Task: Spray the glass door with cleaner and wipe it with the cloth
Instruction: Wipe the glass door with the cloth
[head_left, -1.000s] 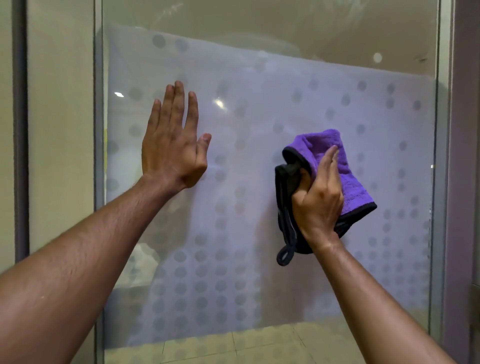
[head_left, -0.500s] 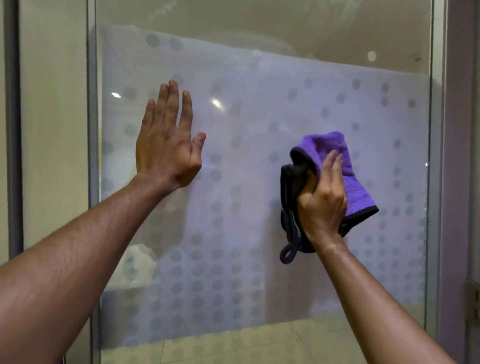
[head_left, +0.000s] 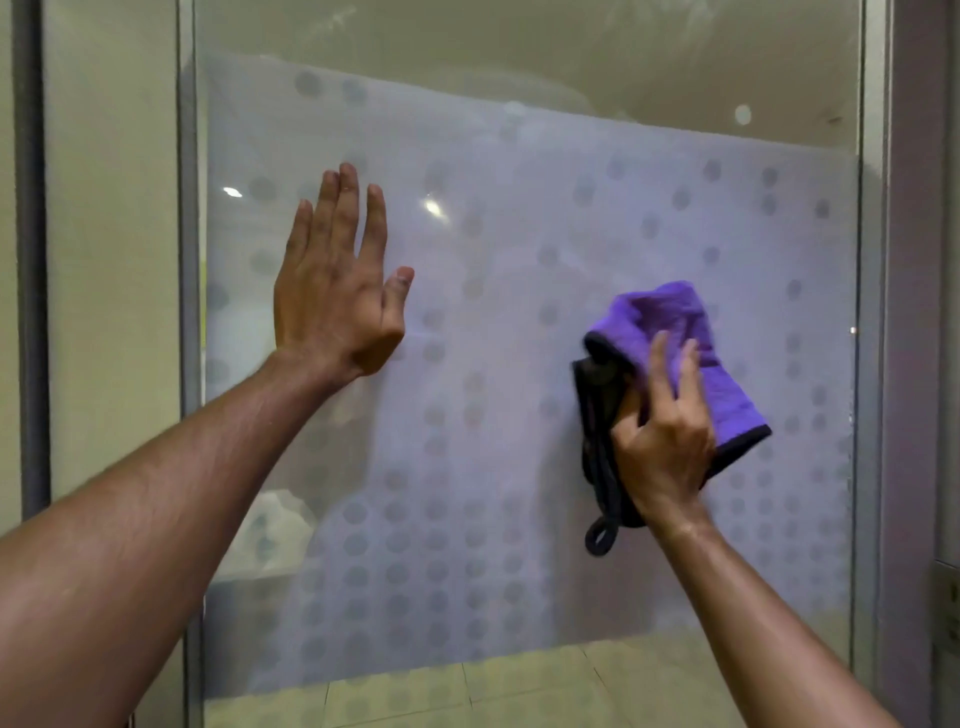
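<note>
A person's right hand (head_left: 662, 441) is gripping a bunched purple cloth (head_left: 691, 358) against the glass door (head_left: 519, 467) at four o'clock, while the left hand (head_left: 337, 291) is bracing flat-fingered at ten; overlapping, firmly pressed strokes would likely be cleaning best.

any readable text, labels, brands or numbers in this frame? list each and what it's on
None readable.
Glass door: only a frosted dot pattern, no lettering.
Purple cloth: no tag or brand visible.
Plate on the frame at the right edge: dark marks, too cut off and blurred to read.
</note>
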